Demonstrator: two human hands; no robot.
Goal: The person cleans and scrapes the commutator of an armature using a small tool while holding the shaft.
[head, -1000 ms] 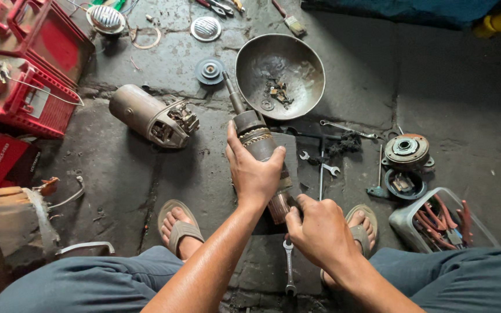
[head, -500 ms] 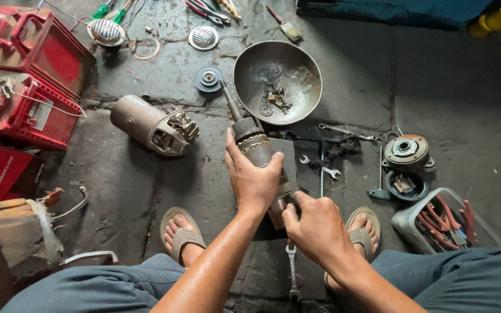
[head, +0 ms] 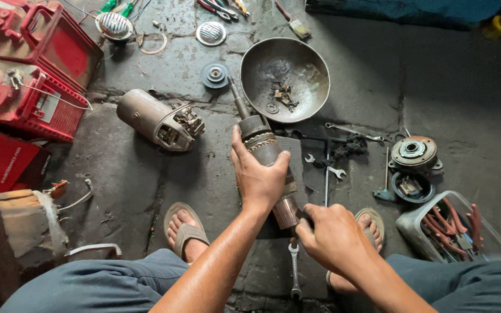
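Stained concrete floor [head: 436,87], left hand [head: 259,179] gripping armature [head: 265,148], metal bowl [head: 311,64] nearby

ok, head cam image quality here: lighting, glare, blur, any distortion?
Head view: soft, even light, no hard shadows; the top-right floor falls into darkness. Mild sheen on the metal bowl rim, no blown glare. Sharp at centre: left hand, right hand and the motor armature show no motion blur. Wide-angle stretch at the edges bows the red cases.
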